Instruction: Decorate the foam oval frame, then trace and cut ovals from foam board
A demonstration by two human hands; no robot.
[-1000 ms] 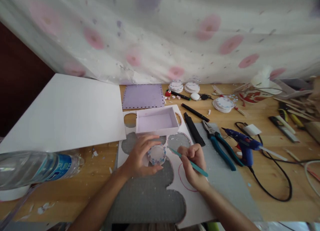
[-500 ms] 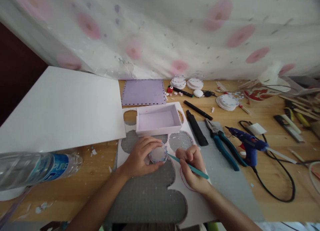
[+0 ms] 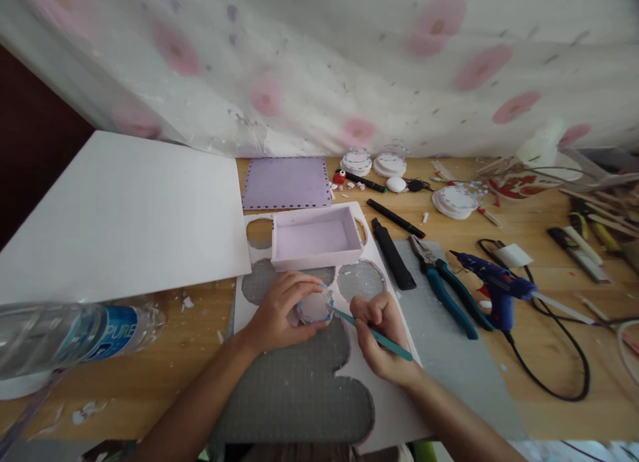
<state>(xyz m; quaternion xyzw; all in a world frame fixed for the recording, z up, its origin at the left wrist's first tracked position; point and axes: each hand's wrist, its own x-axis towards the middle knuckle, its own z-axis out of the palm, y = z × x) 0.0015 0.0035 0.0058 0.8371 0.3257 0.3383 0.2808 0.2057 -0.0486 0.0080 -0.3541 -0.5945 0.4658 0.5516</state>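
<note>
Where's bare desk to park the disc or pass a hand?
Bare wood lies between the bottle and the grey mat, scattered with small scraps. The mat's right strip, below the pliers, is free too. The white board is bare on top. Crowded: the back edge and right side, with glue gun, cable, tools.

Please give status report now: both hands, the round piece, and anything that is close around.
Left hand holds round piece. Right hand grips teal tool, tip at piece. Lilac box just behind.

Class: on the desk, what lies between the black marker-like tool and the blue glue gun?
In the head view, teal-handled pliers lie between the black tool and the glue gun.
</note>
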